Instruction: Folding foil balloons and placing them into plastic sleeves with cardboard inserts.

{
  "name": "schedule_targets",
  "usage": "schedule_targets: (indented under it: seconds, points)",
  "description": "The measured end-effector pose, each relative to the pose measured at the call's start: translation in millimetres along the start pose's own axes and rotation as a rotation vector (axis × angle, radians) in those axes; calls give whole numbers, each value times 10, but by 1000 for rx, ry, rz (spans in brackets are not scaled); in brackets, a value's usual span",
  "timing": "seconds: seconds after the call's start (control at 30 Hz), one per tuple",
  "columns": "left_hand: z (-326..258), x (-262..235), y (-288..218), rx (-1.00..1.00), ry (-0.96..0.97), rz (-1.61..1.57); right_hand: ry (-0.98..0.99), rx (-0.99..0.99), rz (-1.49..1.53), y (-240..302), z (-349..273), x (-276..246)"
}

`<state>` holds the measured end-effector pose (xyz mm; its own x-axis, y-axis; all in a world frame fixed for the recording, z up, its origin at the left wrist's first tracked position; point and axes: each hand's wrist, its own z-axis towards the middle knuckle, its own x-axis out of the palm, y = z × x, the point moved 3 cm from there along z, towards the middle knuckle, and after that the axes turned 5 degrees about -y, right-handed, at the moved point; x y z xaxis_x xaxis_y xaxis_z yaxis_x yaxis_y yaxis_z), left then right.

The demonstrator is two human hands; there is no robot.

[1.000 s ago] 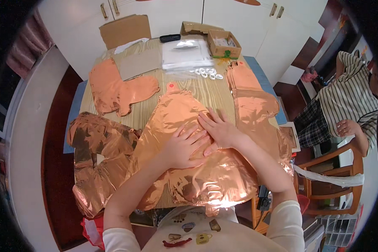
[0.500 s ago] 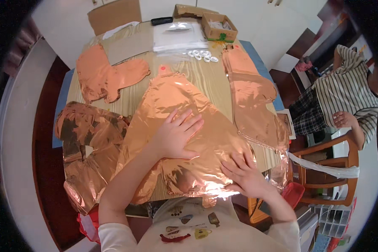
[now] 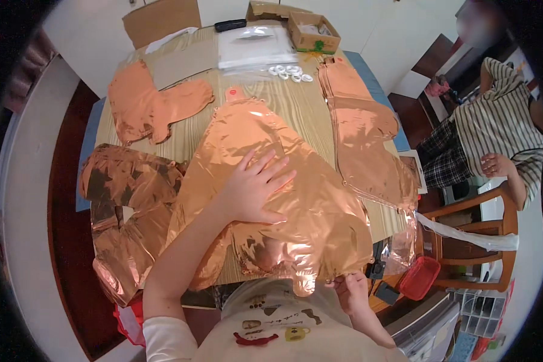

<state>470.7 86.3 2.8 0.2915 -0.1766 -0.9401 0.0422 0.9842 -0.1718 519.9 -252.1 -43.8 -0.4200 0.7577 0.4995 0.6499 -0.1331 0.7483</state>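
A large flat copper foil balloon lies spread over the middle of the wooden table. My left hand rests flat on it, fingers spread, pressing its centre. My right hand is at the table's near edge, fingers pinched on the balloon's lower right hem, just past a small foil tab that hangs over the edge.
More copper foil balloons lie at the far left, near left and right. Clear plastic bags, white rings and cardboard boxes sit at the back. A person in a striped shirt sits right, beside a wooden chair.
My right hand has slid off the balloon's middle, down to its lower right corner at the table edge, and now pinches the hem. My left hand stays pressed on the centre.
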Motion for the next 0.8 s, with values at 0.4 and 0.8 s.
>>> schedule_targets:
  seconds: [0.4,0.8]
  points:
    - [17,-36,-18,-6,27,-8,-144,-39,-109,-26,117,647]
    - [3,66,16,-17,39,33,576,-889,-1561,173,168,1198]
